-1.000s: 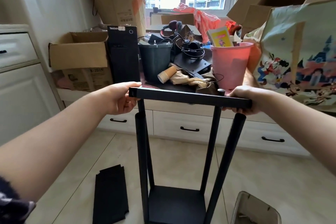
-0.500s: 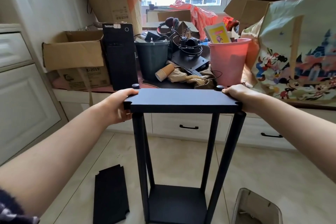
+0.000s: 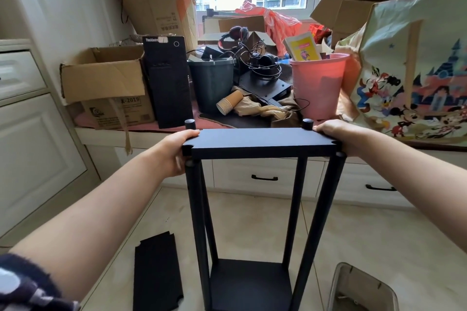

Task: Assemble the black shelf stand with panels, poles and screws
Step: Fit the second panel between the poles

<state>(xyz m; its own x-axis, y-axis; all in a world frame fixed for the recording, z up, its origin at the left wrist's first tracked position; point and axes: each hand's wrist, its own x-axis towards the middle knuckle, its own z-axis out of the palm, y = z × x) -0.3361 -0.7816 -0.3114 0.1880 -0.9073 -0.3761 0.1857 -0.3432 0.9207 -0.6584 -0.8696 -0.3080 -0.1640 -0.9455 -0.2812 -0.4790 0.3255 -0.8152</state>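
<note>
A: What is lying nearest, down on the floor?

B: A spare black panel (image 3: 158,272) is lying flat on the tiles at the left, well apart from the stand. The bottom panel (image 3: 249,283) is seated between the feet of four upright poles, and a grey tray (image 3: 364,290) is showing at the lower right.

A: And the panel being worked on?

B: The top panel (image 3: 260,142) is being held level at the upper ends of the poles, its long axis running left to right between the two grips. The left hand (image 3: 177,153) is gripping the left short edge, thumb lying on the upper face and fingers curled underneath. The right hand (image 3: 336,137) is gripping the right short edge; its fingers are mostly hidden.

A: How is it sitting against the poles?

B: The tops of the far left pole (image 3: 190,124) and far right pole (image 3: 307,124) are standing above the panel's back edge. The near left pole (image 3: 199,222) and near right pole (image 3: 321,222) are ending just under the corner notches. The coming move is judged to be a straight push downward, shared evenly since neither hand is nearer.

A: Beyond it?

B: A cluttered worktop (image 3: 101,134) is being seen, with a pink bucket (image 3: 317,86).
</note>
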